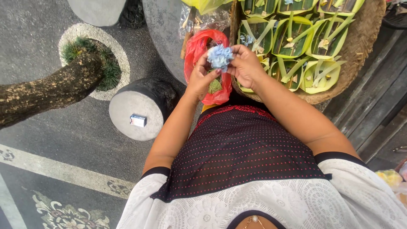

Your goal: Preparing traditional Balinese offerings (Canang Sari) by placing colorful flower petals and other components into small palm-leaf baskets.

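The fingers (212,63) of the left hand (202,78) and those of the right hand (246,65) were closed together on a blue flower cluster (220,57), which was pinched between both hands with neither nearer. It was held above a red plastic bag (196,51) at the woven tray's (360,46) left edge. No long axis could be made out in the rounded cluster, and green leaf baskets (292,40) were ranged on the tray just to its right.

Dark paved ground (51,38), mossy tree trunk (46,91), round concrete stool (135,110) (small box on top), daylight
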